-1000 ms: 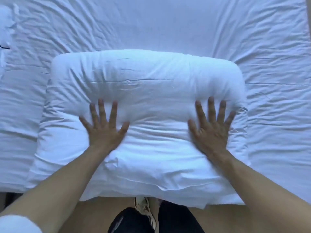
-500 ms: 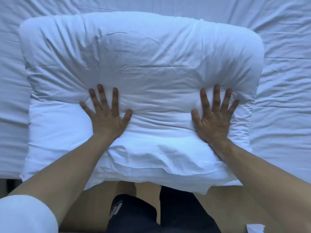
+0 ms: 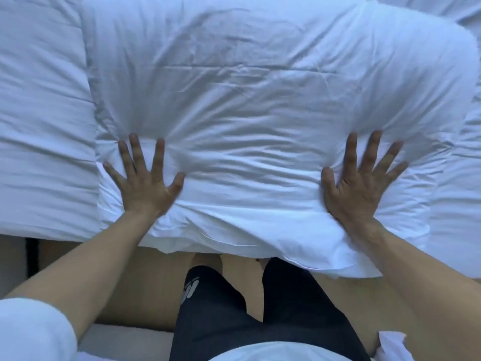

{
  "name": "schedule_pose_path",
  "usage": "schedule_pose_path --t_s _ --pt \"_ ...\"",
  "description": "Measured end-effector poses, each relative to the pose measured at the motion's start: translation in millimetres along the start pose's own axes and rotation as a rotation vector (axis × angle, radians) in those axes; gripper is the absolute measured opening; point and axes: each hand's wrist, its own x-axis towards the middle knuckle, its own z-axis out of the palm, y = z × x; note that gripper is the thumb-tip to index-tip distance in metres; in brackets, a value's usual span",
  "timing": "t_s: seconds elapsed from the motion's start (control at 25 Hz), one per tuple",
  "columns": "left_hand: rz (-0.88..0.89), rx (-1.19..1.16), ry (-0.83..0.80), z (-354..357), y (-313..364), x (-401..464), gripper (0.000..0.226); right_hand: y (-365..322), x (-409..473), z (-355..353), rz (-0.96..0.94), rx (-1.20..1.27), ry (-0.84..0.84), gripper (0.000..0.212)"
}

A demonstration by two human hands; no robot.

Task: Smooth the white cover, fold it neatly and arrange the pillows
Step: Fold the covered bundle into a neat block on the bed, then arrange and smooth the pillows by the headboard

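Head view: plump white fabric pillow (image 3: 260, 105), creased, lies on the white cover (image 3: 44, 126), its near edge overhanging the bed. Left hand (image 3: 144, 182) and right hand (image 3: 360, 183) lie flat on the pillow's near part, fingers spread, gripping nothing.

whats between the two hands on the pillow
Only bare, wrinkled pillow fabric lies between the left hand and the right hand; nothing else rests there, as the head view shows.
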Motion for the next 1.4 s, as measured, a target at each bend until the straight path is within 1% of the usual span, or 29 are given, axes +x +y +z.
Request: schedule_pose_path --t_s 0.12,0.2,0.32,0.48,0.6,0.68,0.76,0.92,1.12,1.24,1.4 --pt "0.01 -0.009 0.004 30.7 -2.1 4.5 0.087 4.7 -4.7 27.5 -0.017 -0.028 0.014 0.076" --pt "0.003 0.009 -0.009 29.4 -1.6 2.9 0.085 2.3 -3.5 28.2 -0.008 -0.049 0.004 0.076" --pt "-0.012 0.038 -0.055 7.5 0.4 -1.4 0.083 -1.3 -2.9 6.3 0.028 -0.068 -0.03 0.075" --pt "-0.063 0.055 -0.219 -38.5 2.4 -18.9 0.087 -24.7 -9.6 -32.1 0.039 0.015 -0.114 0.072" --pt "-0.046 0.055 -0.259 -65.7 15.9 -48.9 0.087 -63.6 -30.9 -49.8 -0.11 0.084 -0.243 0.07" --pt "-0.049 0.037 -0.236 -87.4 21.4 -68.8 0.087 -96.1 -43.3 -66.6 -0.231 0.119 -0.312 0.07" --pt "-0.072 0.031 -0.19 -110.8 20.3 -81.7 0.088 -130.5 -46.9 -85.7 -0.282 0.164 -0.373 0.071" --pt "-0.139 -0.028 -0.1 -153.2 7.3 -101.6 0.09 -194.8 -48.1 -114.2 -0.41 0.167 -0.377 0.067" --pt "-0.375 -0.109 0.014 -194.0 -65.0 -140.9 0.092 -306.6 -42.5 -151.8 -0.726 0.133 -0.307 0.068" --pt "-0.424 -0.155 0.052 -191.8 -111.7 -151.7 0.092 -359.6 -51.5 -157.3 -0.757 0.148 -0.261 0.069" --pt "-0.445 -0.214 0.045 -180.6 -205.1 -128.2 0.091 -442.7 -59.6 -132.0 -0.722 0.113 -0.309 0.07"
